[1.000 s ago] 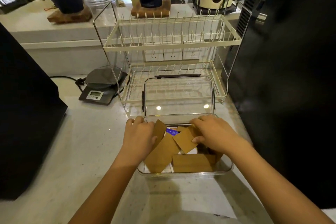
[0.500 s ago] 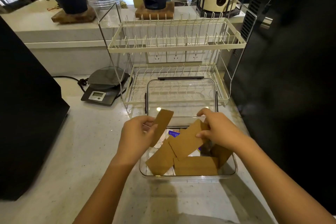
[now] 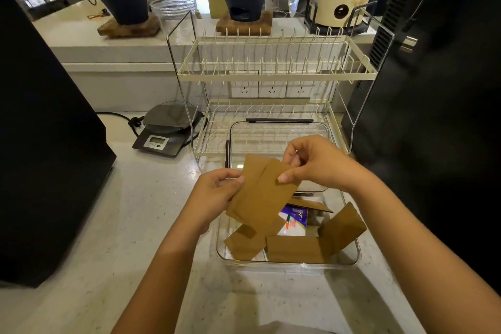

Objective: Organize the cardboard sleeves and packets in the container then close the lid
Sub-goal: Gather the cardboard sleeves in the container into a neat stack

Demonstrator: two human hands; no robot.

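Over the clear container (image 3: 288,263) on the bench (image 3: 130,225), L hand (image 3: 217,192) pinches the left edge of two overlapped cardboard sleeves (image 3: 261,195); R hand (image 3: 317,163) pinches their top right corner. More sleeves + a white packet (image 3: 294,221) lie inside. Lid (image 3: 276,141) stands open behind, w/ dish rack (image 3: 273,73) beyond.

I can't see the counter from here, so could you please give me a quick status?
Left hand and right hand both pinch cardboard sleeves above the container. More sleeves and a packet inside. Lid open; nothing blocking.
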